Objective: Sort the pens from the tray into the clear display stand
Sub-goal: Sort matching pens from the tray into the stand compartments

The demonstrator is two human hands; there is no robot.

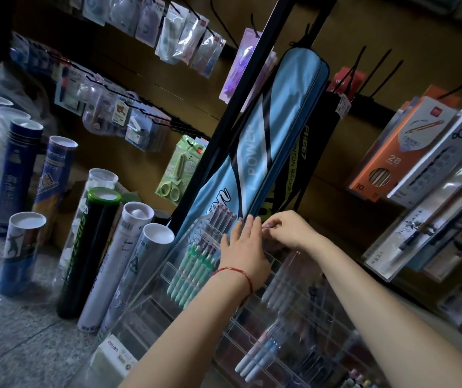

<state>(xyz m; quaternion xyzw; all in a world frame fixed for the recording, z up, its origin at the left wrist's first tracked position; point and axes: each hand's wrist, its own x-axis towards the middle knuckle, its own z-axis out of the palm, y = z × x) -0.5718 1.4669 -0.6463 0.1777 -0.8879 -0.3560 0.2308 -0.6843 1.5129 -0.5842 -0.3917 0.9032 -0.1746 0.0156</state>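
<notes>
Left hand (245,253) laid flat on the upper tiers of the clear display stand (165,271), fingers (248,228) straight and together, gripping nothing; red string bracelet (237,271) round the wrist. Right hand (290,231) just beside it at the stand's top row, fingers (273,228) curled, pinching the tip of a lilac pen (266,226); rest of that pen hidden behind both hands.

Stand toward the back of the grey speckled table (14,331), against the shelving. In the top row, left of the hands, dark purple pens (224,217) upright side by side. One tier down, mint green pens (193,273) packed in a row. Lower still, toward the near edge, pale blue pens (255,357) in another compartment.

Behind the stand, a blue racket bag (274,141) hanging on the rack. Left of the stand, shuttlecock tubes (95,247) upright on the table. Boxed 2B pencils (397,147) on the right-hand hooks.
</notes>
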